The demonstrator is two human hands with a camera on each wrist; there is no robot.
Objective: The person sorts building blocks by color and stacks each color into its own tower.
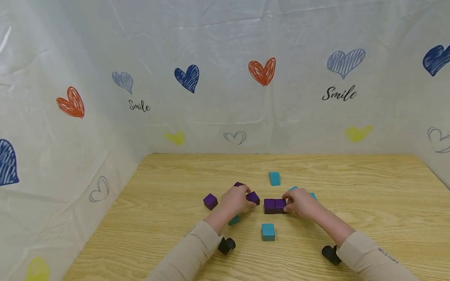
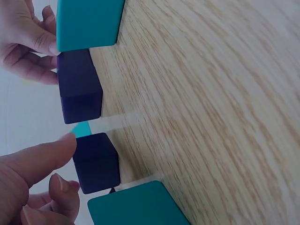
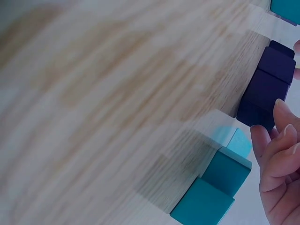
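Note:
My left hand [image 1: 235, 200] pinches a purple cube [image 1: 253, 198] between thumb and fingers, just left of two purple cubes [image 1: 275, 206] that sit side by side. A small gap separates it from that pair in the left wrist view. At the pair's right end, my right hand [image 1: 302, 203] holds the outer purple cube [image 3: 262, 101] with thumb and fingertips. Another purple cube [image 1: 210, 201] lies left of my left hand, and one more purple block [image 1: 238, 184] is partly hidden behind it. A blue-teal block [image 1: 268, 232] rests in front of the pair.
One blue block [image 1: 274, 178] lies behind the purple pair. Two more teal blocks [image 3: 227, 171] stand near my right hand, partly covered by it in the head view. Beside my left wrist is another teal block [image 1: 234, 220]. A heart-printed sheet [image 1: 211, 111] hangs behind the wooden table [image 1: 136, 241].

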